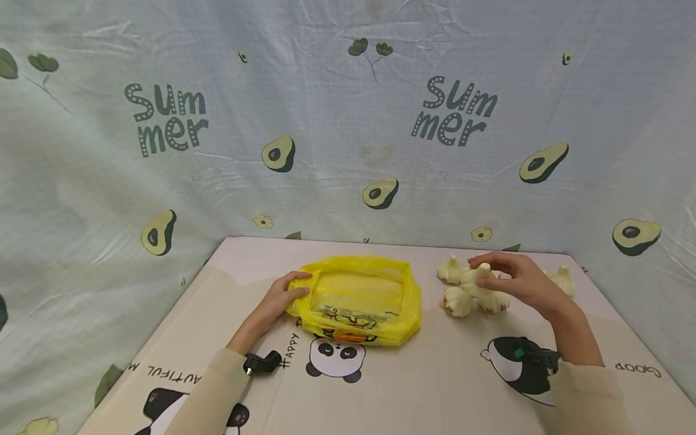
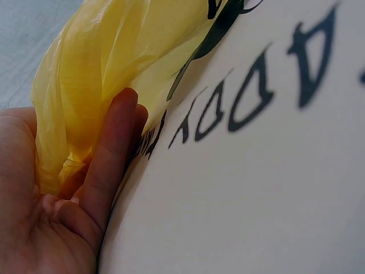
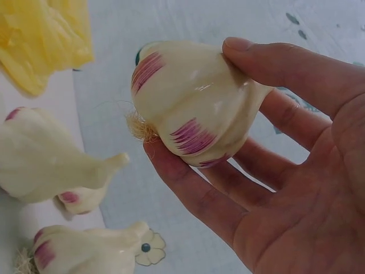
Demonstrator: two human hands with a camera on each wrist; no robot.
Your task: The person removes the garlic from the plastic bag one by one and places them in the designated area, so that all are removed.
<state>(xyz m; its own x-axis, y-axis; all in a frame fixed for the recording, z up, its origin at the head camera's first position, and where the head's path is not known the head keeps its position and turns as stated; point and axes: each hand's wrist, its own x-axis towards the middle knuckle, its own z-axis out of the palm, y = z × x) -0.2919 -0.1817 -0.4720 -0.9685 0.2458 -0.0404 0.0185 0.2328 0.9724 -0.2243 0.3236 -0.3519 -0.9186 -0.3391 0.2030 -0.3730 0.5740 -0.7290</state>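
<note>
A yellow plastic bag [image 1: 411,305] lies on the table with its mouth spread wide and dark print showing on it. At its left edge my left hand [image 1: 273,306] grips the plastic, thumb on one side and fingers on the other. My right hand [image 1: 526,283] holds a garlic bulb [image 3: 191,103] between thumb and fingers, to the right of the bag. This bulb is glossy white with purple streaks and a tuft of roots. Around and below that hand sit several more garlic bulbs [image 1: 458,302], partly overlapped by it in the head view.
Another garlic bulb [image 1: 563,280] stands behind the right hand, near the table's right edge. The pale tabletop [image 1: 413,386] carries panda drawings and lettering. A patterned curtain [image 1: 326,90] with avocados rises behind the table and along both sides.
</note>
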